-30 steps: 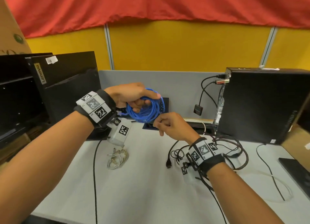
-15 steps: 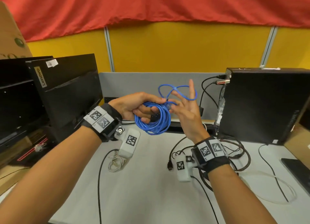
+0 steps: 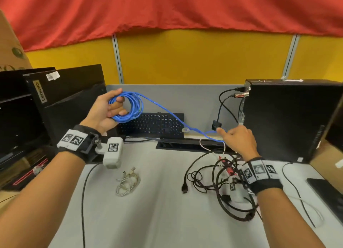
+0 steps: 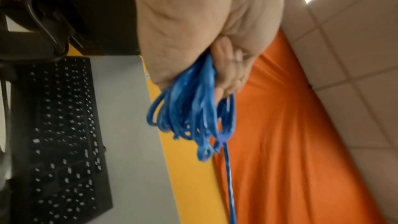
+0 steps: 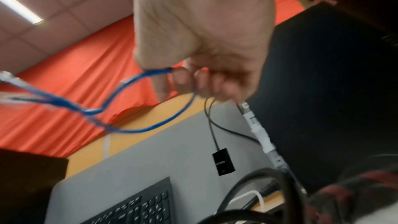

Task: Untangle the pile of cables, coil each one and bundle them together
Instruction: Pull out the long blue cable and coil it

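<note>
Blue cable, mostly coiled, held up above the far left of the tabletop. Left hand curled through the loops, grip closed round the coil so the turns stay stacked. Loose tail stretched rightward and down to the right hand, pinched there in a small loop, clear plug dangling midway. Pulled apart like this, probably to draw out slack for a last wrap or tie-off. Below, near right: black tangle still unsorted, red-patterned lead running through it. Near left: small white cable bundle, already coiled. Keyboard propped at the far edge, black tower at far right.
</note>
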The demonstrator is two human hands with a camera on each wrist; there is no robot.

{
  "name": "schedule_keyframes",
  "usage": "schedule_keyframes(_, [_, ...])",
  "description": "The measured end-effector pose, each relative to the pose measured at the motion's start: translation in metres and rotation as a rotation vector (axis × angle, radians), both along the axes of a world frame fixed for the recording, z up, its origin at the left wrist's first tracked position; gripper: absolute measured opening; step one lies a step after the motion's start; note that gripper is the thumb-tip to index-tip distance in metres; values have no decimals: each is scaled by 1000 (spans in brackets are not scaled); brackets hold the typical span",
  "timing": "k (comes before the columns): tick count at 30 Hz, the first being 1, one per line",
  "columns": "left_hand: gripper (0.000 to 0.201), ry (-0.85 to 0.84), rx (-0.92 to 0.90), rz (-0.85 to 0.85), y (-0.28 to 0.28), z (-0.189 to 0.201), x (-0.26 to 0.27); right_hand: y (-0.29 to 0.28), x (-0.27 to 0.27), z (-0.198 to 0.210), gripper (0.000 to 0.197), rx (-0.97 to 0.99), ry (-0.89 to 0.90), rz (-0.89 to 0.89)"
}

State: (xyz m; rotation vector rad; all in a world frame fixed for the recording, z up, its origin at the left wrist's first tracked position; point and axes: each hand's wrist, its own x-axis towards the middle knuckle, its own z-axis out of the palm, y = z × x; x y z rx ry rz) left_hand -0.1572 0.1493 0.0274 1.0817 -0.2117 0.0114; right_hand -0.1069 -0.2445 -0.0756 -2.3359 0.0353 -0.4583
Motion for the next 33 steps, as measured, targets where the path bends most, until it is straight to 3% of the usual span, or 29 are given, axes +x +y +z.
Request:
schedule_keyframes(1, [40, 41, -19, 87, 4, -1, 8, -4, 2, -1, 66, 166, 2, 95])
schedule_keyframes(4, [35, 188, -34, 297, 8, -16, 35, -6, -3, -3, 49, 932, 52, 496])
schedule_keyframes(6, [31, 277, -21, 395, 6, -31, 50, -1, -5, -1, 40, 1298, -1, 658])
schedule_keyframes(10, [38, 369, 69, 471, -4, -56, 61, 6, -1, 2, 33, 1786, -94, 627])
schedule_keyframes(14, [35, 390, 54, 491, -5, -63, 61, -3, 5, -7, 24, 1980, -229, 498])
schedule_keyframes(16, [30, 383, 68, 549, -6, -62, 59, 0, 7, -11, 24, 1955, -248, 371])
schedule_keyframes(18, [30, 371, 80, 548, -10, -60, 57, 9, 10, -11, 23, 1766, -181, 169])
schedule_keyframes(20, [28, 347, 85, 450, -19, -57, 54, 19, 13, -8, 19, 1397, -88, -13])
schedule_keyframes(22, [27, 312, 155, 361, -35, -51, 48, 28, 8, -4, 14, 871, -1, -127])
schedule_keyframes(24, [32, 267, 268, 296, -55, -44, 41, 38, 5, -7, 50, 320, -33, -195])
schedule_keyframes(25, [35, 247, 325, 270, -64, -40, 39, 44, 2, -5, 51, 211, -185, -148])
schedule_keyframes(27, [37, 198, 429, 245, -79, -31, 35, 56, -8, 8, 38, 307, -449, 84])
schedule_keyframes(29, [37, 163, 495, 224, -91, -23, 31, 62, -18, 24, 41, 521, -413, 310])
schedule_keyframes(30, [38, 150, 506, 208, -95, -19, 30, 65, -22, 31, 43, 538, -363, 403])
schedule_keyframes(33, [39, 115, 465, 145, -103, -6, 27, 73, -29, 43, 49, 286, -190, 619])
